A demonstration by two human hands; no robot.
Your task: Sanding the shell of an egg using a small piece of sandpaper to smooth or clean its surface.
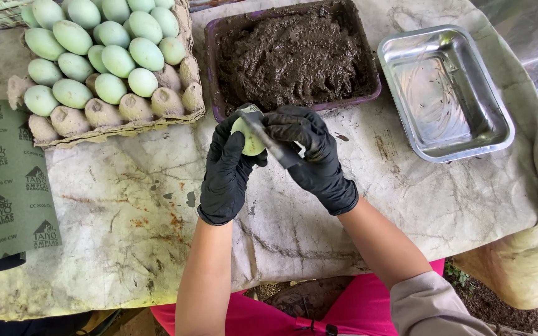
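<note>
Both my hands wear black gloves. My left hand (224, 168) grips a pale green egg (248, 138) over the table's middle. My right hand (309, 155) holds a flat, mud-smeared spatula (269, 140) whose blade lies across the egg. Just behind the hands sits a purple tray (212, 56) full of dark brown mud paste (294, 53).
A cardboard egg tray (126, 127) at the back left holds several pale green eggs (101, 50). An empty metal pan (446, 93) sits at the back right. A rolled green sheet (10, 186) lies at the left edge. A stained cloth (126, 211) covers the table.
</note>
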